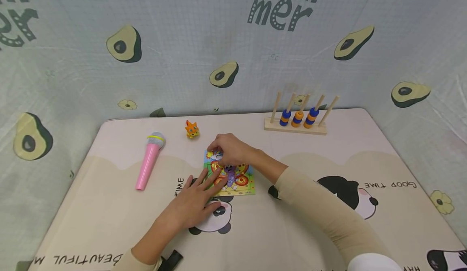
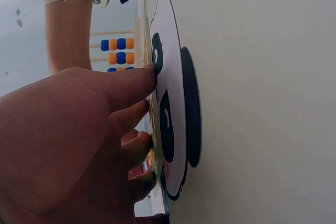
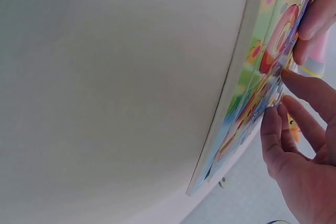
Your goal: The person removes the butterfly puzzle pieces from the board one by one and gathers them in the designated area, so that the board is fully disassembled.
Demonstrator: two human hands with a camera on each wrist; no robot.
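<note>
A flat jigsaw puzzle (image 1: 248, 186) with a colourful butterfly picture lies on the table in the head view. My left hand (image 1: 195, 204) rests on its lower left part with fairly straight, spread fingers. Over the top left part is my right hand (image 1: 233, 150), fingers bent down. In the right wrist view, its thumb and fingertips (image 3: 271, 119) pinch at a bluish puzzle piece (image 3: 277, 94) close against the board; most of that piece is hidden. The left wrist view shows my left thumb (image 2: 134, 82) near the puzzle's edge.
A pink toy microphone (image 1: 148, 166) lies to the left. Behind the puzzle stands a small orange animal figure (image 1: 191, 129). A wooden bead rack (image 1: 295, 129) with blue and orange beads is at the back right. A printed cloth (image 1: 120, 218) covers the table.
</note>
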